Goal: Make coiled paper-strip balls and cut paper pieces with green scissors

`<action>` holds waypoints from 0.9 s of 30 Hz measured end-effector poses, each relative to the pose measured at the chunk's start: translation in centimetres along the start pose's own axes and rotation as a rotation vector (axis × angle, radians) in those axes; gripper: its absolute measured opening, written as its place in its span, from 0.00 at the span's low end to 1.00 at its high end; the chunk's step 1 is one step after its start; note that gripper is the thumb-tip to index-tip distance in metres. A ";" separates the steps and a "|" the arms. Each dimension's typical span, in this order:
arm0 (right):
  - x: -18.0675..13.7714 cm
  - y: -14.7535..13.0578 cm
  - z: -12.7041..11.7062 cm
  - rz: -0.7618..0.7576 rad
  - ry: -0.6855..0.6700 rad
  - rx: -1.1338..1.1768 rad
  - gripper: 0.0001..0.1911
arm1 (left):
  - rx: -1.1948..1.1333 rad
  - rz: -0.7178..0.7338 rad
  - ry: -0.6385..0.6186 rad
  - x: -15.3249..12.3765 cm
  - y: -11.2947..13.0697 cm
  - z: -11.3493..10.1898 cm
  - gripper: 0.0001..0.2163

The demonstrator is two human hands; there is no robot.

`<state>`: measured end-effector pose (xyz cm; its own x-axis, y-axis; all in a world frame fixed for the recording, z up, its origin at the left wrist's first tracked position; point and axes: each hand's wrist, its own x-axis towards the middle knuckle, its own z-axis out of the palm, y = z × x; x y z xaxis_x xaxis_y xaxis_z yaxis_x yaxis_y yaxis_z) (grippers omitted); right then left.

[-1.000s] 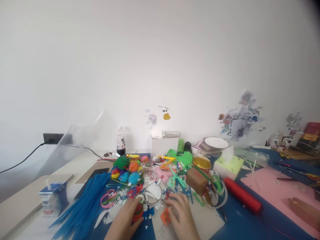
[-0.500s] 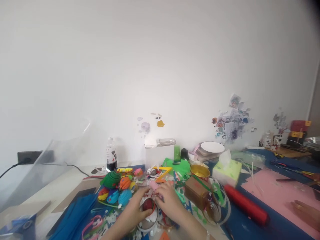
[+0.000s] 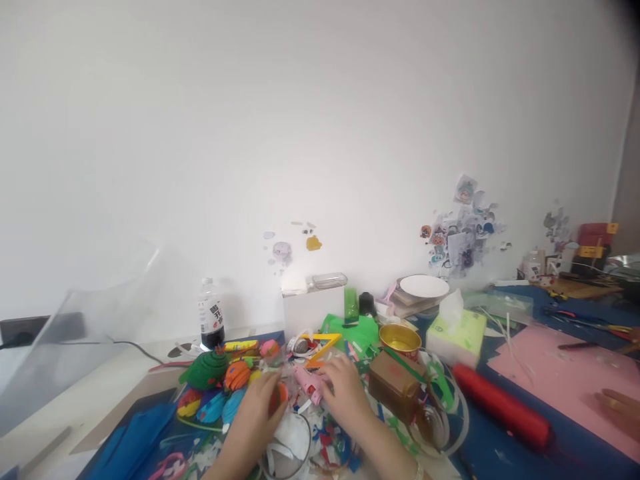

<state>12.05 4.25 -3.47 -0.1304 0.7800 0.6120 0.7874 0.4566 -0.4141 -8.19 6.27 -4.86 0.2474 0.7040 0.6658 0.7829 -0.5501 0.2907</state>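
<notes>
Two hands (image 3: 255, 410) (image 3: 346, 395): left cups rounded piece (image 3: 278, 398), right touches plastic glue gun (image 3: 309, 382).

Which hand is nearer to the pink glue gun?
Right: the right hand is just right of the pink glue gun, touching or nearly touching it; the left hand is farther off, to its left.

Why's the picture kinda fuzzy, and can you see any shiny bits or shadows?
In the head view, the right hand and colored scraps look soft, maybe from camera movement; in the head view, glare streaks the clear plastic sheet's upper edge; in the head view, a faint shadow falls on the wall beside the bottle.
</notes>
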 end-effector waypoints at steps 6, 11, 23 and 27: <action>0.3 0.8 -0.6 0.022 0.015 -0.024 0.11 | 0.142 0.168 -0.073 0.8 1.0 -0.6 0.11; 0.3 1.4 -1.1 0.018 -0.012 -0.055 0.11 | 0.234 0.294 -0.275 -0.3 1.8 -0.8 0.09; -0.3 -0.7 -1.0 -0.012 0.003 0.055 0.11 | 0.213 0.337 -0.131 -0.8 1.1 -0.3 0.08; -0.4 -1.9 -1.7 0.052 0.000 0.320 0.09 | -0.023 0.151 -0.034 -0.7 1.3 -0.8 0.08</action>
<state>11.60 2.37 -1.76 -0.0956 0.8058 0.5845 0.5636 0.5278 -0.6354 -7.79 4.72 -4.37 0.3807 0.6270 0.6796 0.7221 -0.6607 0.2051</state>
